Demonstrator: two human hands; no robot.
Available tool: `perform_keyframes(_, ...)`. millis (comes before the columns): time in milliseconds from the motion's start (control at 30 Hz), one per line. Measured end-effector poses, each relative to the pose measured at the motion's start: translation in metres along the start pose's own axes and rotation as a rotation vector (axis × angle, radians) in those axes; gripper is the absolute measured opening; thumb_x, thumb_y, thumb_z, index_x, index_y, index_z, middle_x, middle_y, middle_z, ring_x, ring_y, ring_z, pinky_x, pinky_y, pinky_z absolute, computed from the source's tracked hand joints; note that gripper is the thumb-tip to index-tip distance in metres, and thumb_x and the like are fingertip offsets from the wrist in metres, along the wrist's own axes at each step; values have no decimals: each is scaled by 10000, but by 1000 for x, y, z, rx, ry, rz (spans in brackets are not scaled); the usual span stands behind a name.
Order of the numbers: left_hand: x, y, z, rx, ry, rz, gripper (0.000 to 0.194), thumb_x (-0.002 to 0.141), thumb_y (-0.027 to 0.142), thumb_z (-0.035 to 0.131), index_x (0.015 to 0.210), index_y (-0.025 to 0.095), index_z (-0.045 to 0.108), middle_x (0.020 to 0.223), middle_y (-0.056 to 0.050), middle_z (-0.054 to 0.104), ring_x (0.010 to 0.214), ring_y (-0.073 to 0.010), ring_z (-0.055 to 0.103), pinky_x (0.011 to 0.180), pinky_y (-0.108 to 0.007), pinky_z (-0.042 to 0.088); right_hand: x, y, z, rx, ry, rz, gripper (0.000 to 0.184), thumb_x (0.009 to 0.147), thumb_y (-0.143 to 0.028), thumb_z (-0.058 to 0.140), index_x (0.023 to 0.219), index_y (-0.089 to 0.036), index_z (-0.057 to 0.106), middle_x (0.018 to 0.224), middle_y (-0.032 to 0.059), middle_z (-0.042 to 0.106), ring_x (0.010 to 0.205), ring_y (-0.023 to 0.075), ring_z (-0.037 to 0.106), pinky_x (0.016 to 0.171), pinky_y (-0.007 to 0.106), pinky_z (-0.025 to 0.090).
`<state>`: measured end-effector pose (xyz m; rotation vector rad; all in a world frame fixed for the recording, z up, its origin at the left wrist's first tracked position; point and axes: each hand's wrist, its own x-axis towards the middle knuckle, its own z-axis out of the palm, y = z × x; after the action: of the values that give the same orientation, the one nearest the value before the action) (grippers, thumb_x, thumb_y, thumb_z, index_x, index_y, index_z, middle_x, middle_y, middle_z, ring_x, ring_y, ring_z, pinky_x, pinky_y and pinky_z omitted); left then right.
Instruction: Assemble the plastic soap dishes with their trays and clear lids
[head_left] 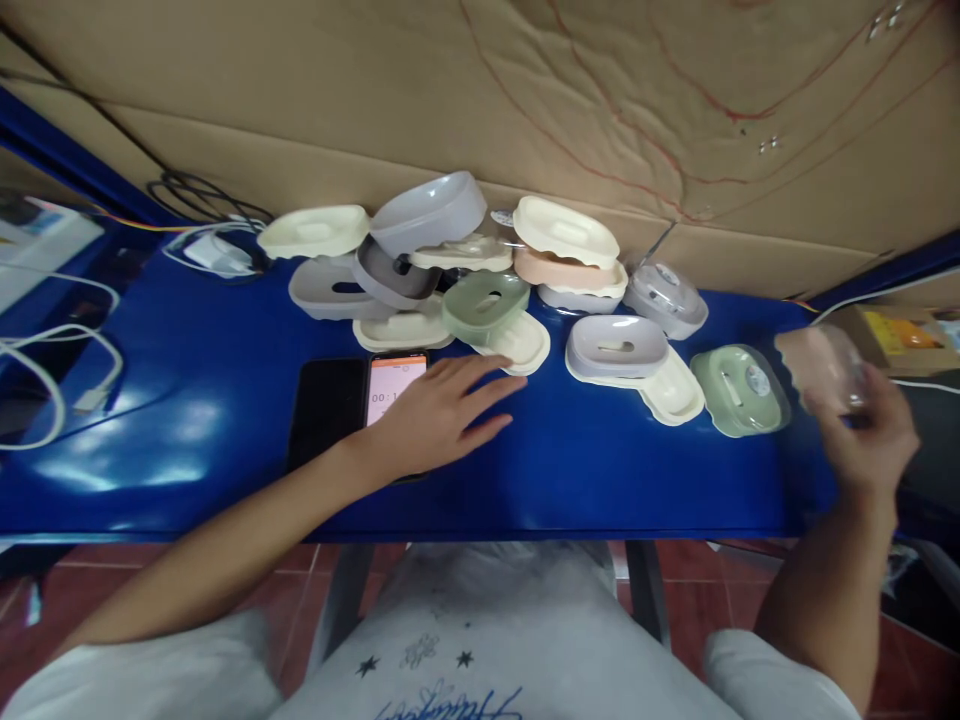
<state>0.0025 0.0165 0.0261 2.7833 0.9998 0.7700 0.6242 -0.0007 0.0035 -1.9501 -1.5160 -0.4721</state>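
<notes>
The left hand (450,408) is spread and loose, partly over a lit phone (391,378) on the blue table (600,480), fingers near a cream tray (526,348). Over the table's right end, the right hand (862,425) grips a pinkish dish (814,362), seemingly clear-lidded though blurred, beside a green dish (739,390). Farther back, piled dishes (566,232) stand before cardboard (337,90).

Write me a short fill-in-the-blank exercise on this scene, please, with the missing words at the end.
1. The left hand overlaps in view a phone whose screen is ____ (lit or dark).
2. A flat black object lies to the ____ of that phone.
3. The right hand holds a blurred dish; the tabletop dish nearest it is coloured ____.
4. The tabletop is coloured ____.

Missing words: lit; left; green; blue.
</notes>
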Motion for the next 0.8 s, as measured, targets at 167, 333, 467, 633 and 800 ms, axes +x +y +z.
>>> perform_keyframes(167, 25, -19, -7, 266, 91, -273, 412, 1090, 332, 598, 1440, 119, 642, 1439, -214, 684, 1314, -413, 669, 1045, -570, 590, -16, 18, 10, 64, -218, -70, 1048, 676, -900, 819, 1433, -182, 714, 1417, 340, 685, 1468, 450, 594, 1145, 556, 503)
perform_keyframes(333, 48, -43, -4, 305, -29, -332, 246, 1046, 322, 637, 1186, 143, 732, 1413, -197, 697, 1313, -422, 654, 1079, -566, 542, -6, 19, -13, 168, -258, 13, 1098, 617, -985, 774, 1471, -298, 716, 1424, 276, 709, 1351, 408, 692, 1028, 583, 550)
perform_keyframes(467, 50, -46, -3, 182, -71, -329, 164, 1044, 271, 579, 1060, 160, 699, 1095, -139, 757, 1089, -357, 724, 999, -511, 563, 12, -30, -29, 287, -53, 30, 897, 762, -915, 738, 1441, -330, 741, 1354, 267, 749, 1212, 401, 764, 925, 596, 590)
perform_keyframes(633, 37, -39, -16, -69, 6, -336, 177, 1070, 324, 554, 1081, 182, 659, 1036, -96, 751, 960, -285, 732, 892, -413, 573, 36, -174, -21, 396, -252, -411, 538, 1013, -591, 686, 1473, -314, 692, 1478, 186, 703, 1407, 329, 660, 1137, 559, 560)
perform_keyframes(800, 17, -32, -30, -284, 87, -264, 152, 1095, 345, 617, 1108, 202, 667, 1056, -45, 763, 944, -207, 742, 862, -321, 581, 60, -293, 21, 436, -407, -702, 523, 1097, -492, 585, 1560, -251, 574, 1606, 148, 612, 1529, 311, 542, 1286, 577, 430)
